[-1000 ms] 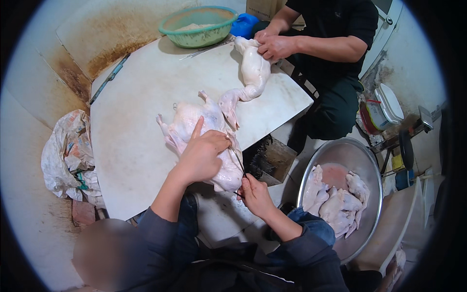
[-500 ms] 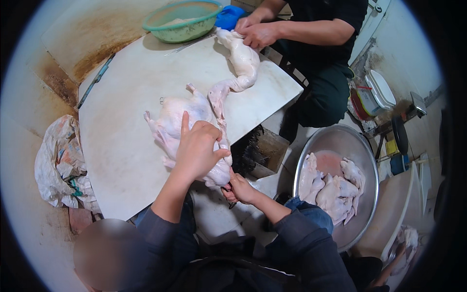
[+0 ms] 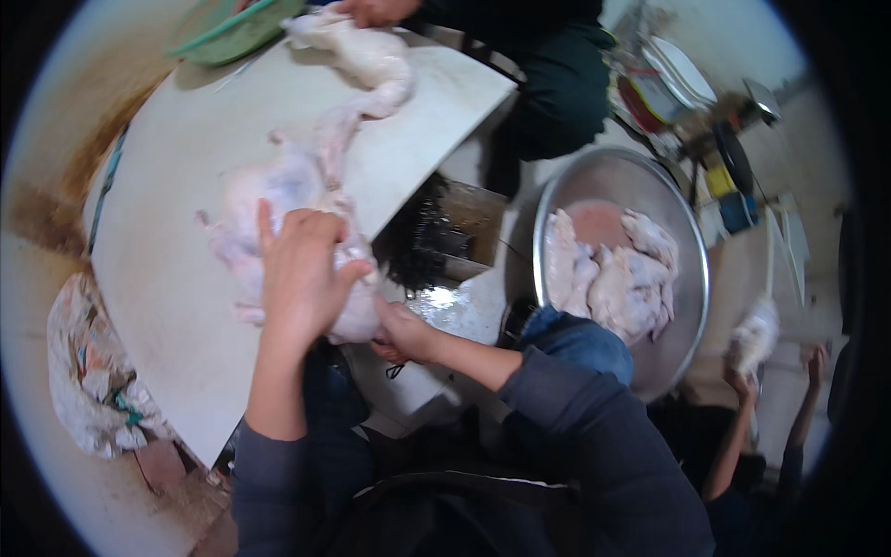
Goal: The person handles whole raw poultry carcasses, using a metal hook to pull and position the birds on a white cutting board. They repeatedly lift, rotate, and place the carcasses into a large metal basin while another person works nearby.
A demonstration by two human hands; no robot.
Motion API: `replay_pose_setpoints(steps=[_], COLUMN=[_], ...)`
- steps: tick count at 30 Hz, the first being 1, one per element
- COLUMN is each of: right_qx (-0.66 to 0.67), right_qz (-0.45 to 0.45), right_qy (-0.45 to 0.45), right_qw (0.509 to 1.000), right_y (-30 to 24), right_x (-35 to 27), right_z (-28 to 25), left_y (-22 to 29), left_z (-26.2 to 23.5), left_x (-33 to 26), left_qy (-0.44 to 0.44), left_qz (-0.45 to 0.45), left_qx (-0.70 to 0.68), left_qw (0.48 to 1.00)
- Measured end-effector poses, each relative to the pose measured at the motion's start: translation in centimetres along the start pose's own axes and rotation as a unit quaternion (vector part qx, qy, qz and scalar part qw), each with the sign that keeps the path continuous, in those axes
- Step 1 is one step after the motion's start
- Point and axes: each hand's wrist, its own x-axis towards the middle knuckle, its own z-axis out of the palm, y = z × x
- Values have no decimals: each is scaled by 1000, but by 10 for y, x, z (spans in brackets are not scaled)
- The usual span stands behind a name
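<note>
Single wide fisheye view from the head, looking steeply down and slightly forward. Close over the pale flat white worktop [image 3: 186,306], near enough for own forearms to enter from the lower edge. Straight edges bent toward the dark round rim. Round silver metal basin [image 3: 687,241] off to the right, green round plastic bowl [image 3: 218,42] cut by the top edge.

Pale plucked chicken carcass [image 3: 278,200], lying flat on white board [image 3: 167,278], rear at near edge
</note>
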Motion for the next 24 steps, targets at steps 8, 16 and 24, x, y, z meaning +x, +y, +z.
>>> replay_pose_setpoints(steps=[8,16,24], right_qx=[-30,-447,-773], right_qz=[26,181,456], right_qy=[58,93,186], right_qw=[998,871,399], right_y=[-34,-183,-361], right_x=[-35,-103,-233], right_z=[26,-43,-23], left_y=[-21,-33,-24], left_z=[5,12,-3], left_x=[-3,-9,-15], left_qy=[26,128,128], left_qz=[0,-32,-2], left_qx=[-88,-297,-164], left_qw=[996,946,978])
